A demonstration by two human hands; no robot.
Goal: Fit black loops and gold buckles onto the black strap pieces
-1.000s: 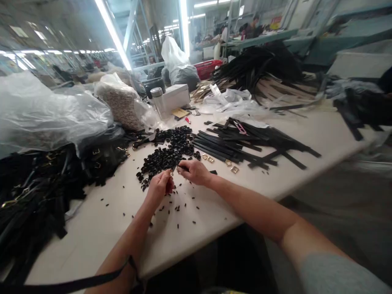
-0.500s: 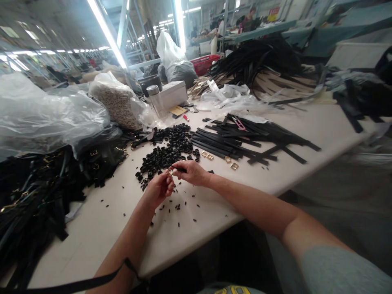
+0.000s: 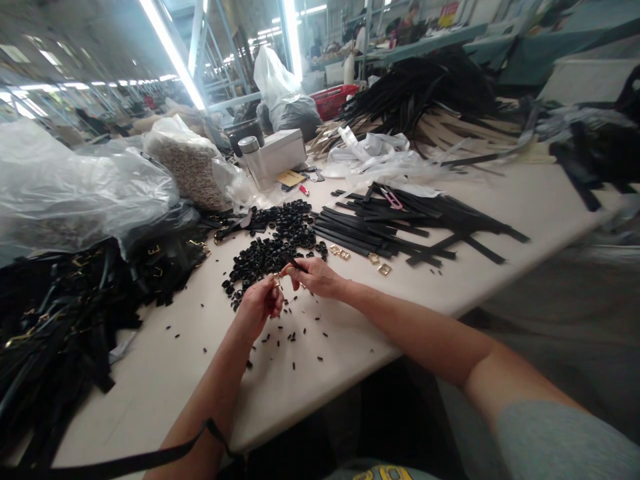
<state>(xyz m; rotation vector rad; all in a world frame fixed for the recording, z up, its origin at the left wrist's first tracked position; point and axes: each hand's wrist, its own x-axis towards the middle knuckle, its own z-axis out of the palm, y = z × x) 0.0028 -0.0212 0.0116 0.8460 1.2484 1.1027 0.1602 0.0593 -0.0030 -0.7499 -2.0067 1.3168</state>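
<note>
My left hand [image 3: 260, 305] and my right hand [image 3: 315, 275] meet over the white table [image 3: 165, 373], both with fingers pinched. The left one pinches a small gold buckle [image 3: 275, 281]. The right one grips a thin black strap end [image 3: 295, 264] that points toward the buckle. Just beyond the hands lies a heap of small black loops [image 3: 273, 247]. Tiny black bits [image 3: 295, 340] are scattered on the table under and near my hands. A black strap [image 3: 125, 460] hangs over my left forearm.
Black straps [image 3: 400, 227] lie in a pile to the right of the loops, with a few gold buckles [image 3: 377, 263] beside them. At left sit a heap of buckled black straps [image 3: 60, 313] and plastic bags [image 3: 75, 187]. A white box [image 3: 283, 150] and a cup [image 3: 250, 157] stand behind.
Both hands have stayed together at the same spot, with small shifts of the fingers. The view has tilted slightly.
</note>
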